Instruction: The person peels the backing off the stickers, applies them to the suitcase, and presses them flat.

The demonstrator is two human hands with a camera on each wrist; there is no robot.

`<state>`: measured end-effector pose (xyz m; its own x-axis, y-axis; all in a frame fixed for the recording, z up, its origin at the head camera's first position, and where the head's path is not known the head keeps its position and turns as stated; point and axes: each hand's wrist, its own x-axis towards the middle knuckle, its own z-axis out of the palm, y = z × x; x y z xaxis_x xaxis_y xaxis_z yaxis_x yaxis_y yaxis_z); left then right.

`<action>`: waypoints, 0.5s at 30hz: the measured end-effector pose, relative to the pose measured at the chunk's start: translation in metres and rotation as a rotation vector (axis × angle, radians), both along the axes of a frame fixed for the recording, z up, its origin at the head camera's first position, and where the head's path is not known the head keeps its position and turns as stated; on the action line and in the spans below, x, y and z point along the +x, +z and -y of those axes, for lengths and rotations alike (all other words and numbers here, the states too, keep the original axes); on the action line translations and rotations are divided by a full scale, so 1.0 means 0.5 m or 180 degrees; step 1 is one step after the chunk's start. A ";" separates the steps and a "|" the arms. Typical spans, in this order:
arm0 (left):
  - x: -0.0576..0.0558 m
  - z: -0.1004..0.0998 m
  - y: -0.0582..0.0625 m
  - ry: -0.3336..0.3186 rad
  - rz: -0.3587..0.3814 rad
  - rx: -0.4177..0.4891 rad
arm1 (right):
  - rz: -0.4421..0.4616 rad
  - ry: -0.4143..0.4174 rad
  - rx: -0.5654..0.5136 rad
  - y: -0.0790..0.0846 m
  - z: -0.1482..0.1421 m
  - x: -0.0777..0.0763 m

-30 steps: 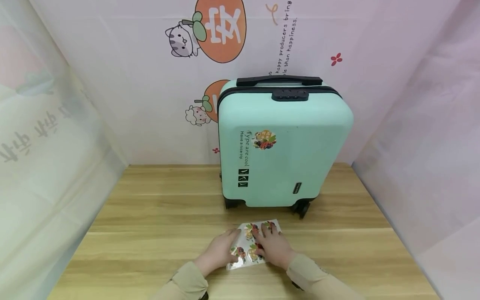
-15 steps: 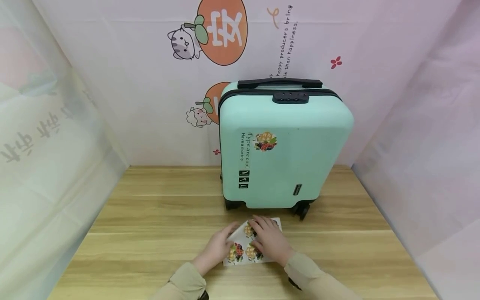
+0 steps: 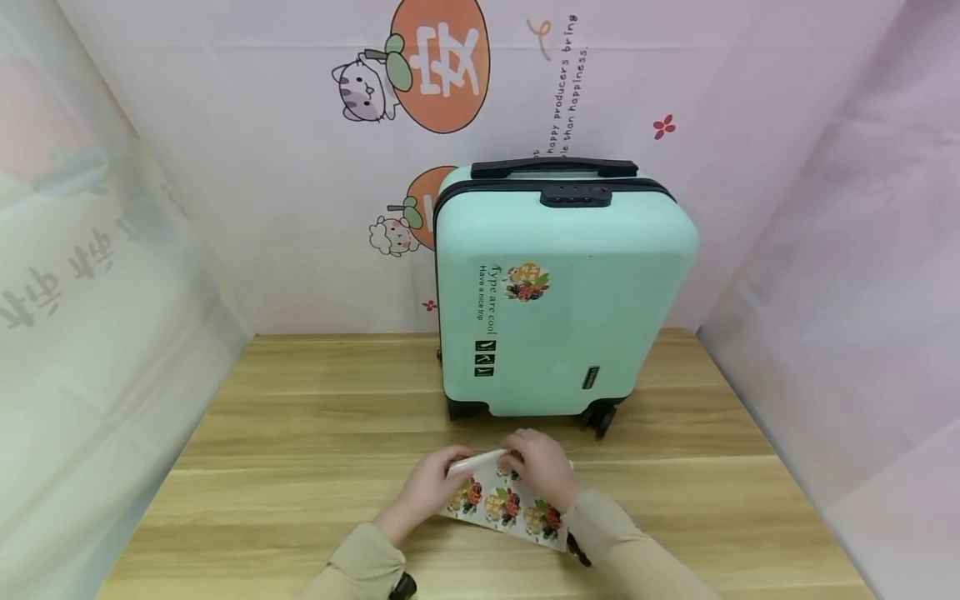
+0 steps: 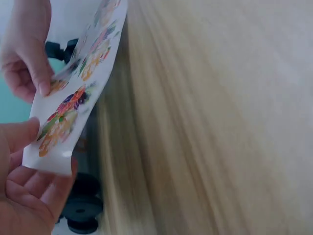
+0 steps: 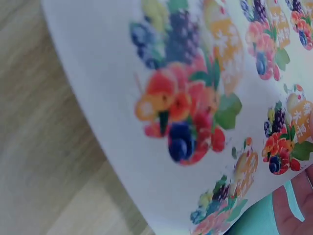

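Observation:
A white sheet of fruit stickers (image 3: 483, 485) is held up in both hands close over the table, its printed face tilted toward me. My left hand (image 3: 423, 490) pinches its left end. In the left wrist view that hand's thumb lies on top of the sheet (image 4: 102, 81) with fingers beneath. My right hand (image 3: 547, 471) grips the far edge, thumb on the printed face and fingers curled behind. Several fruit clusters fill the right wrist view across the sheet (image 5: 112, 103). Behind the hands stands a mint-green suitcase (image 3: 562, 325) with a fruit sticker (image 3: 528, 283) on its front.
The suitcase stands upright on black wheels (image 3: 600, 419) at the back of the wooden table (image 3: 300, 467), its black handle (image 3: 555, 165) on top. Behind it hangs a pale printed cloth (image 3: 300, 183), with more cloth on both sides.
The sheet has gone from nearly flat on the table to raised and tilted, and its right end has swung nearer. The right hand's fingers have curled over its far edge. The suitcase stays put.

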<state>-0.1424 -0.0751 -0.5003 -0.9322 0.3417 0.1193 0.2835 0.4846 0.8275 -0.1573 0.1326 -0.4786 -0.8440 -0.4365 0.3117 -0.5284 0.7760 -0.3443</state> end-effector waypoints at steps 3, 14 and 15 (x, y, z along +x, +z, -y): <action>-0.002 0.011 0.001 0.0046 0.0037 -0.0016 | 0.0240 -0.0132 -0.0130 0.006 -0.002 0.001; -0.006 0.054 0.014 0.0573 0.0068 0.0495 | 0.0885 -0.0323 -0.0897 0.013 -0.004 -0.001; -0.007 0.056 0.017 0.0619 0.0058 0.0537 | 0.0932 -0.0341 -0.0943 0.011 -0.004 0.000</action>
<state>-0.1459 -0.1032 -0.4916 -0.9810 0.1325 0.1418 0.1826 0.3832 0.9054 -0.1574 0.1348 -0.4730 -0.9512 -0.2691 0.1510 -0.2971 0.6661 -0.6841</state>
